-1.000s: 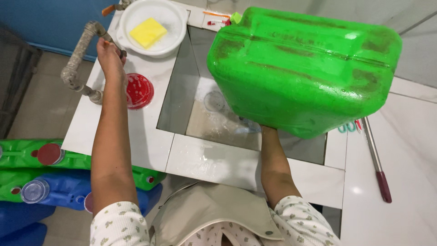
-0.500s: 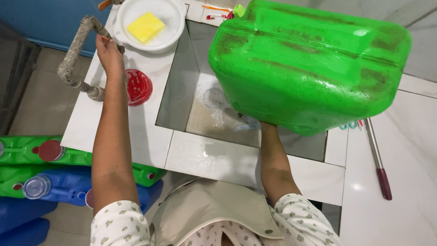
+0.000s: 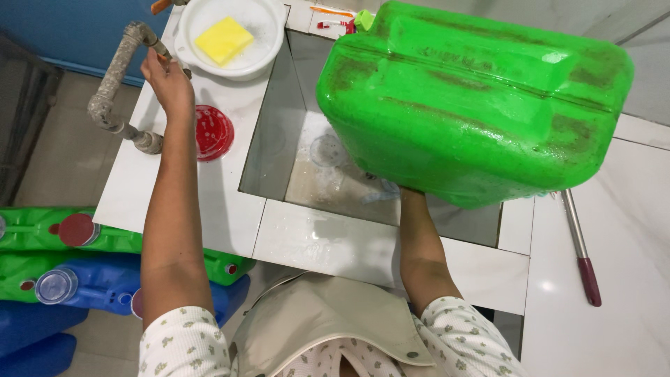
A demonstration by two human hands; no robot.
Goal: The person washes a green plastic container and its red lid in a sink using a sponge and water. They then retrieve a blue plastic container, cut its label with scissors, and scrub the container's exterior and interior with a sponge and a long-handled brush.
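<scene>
A large green plastic jerrycan (image 3: 474, 105) is held up over the tiled sink basin (image 3: 335, 167). My right hand is hidden beneath the can; only the forearm (image 3: 419, 244) shows, reaching up under it. My left hand (image 3: 166, 77) is stretched to the far left, fingers closed around the tap at the top of a grey bent pipe (image 3: 112, 91). A red round cap (image 3: 211, 131) lies on the white counter beside my left wrist.
A white bowl (image 3: 262, 49) with a yellow sponge (image 3: 223, 40) sits at the back of the counter. Green (image 3: 28, 237) and blue jerrycans (image 3: 91, 286) lie on the floor at left. A metal rod with a maroon handle (image 3: 579, 244) lies on the right.
The green jerrycan has tipped and shifted slightly right and up over the basin. My left hand stays at the tap.
</scene>
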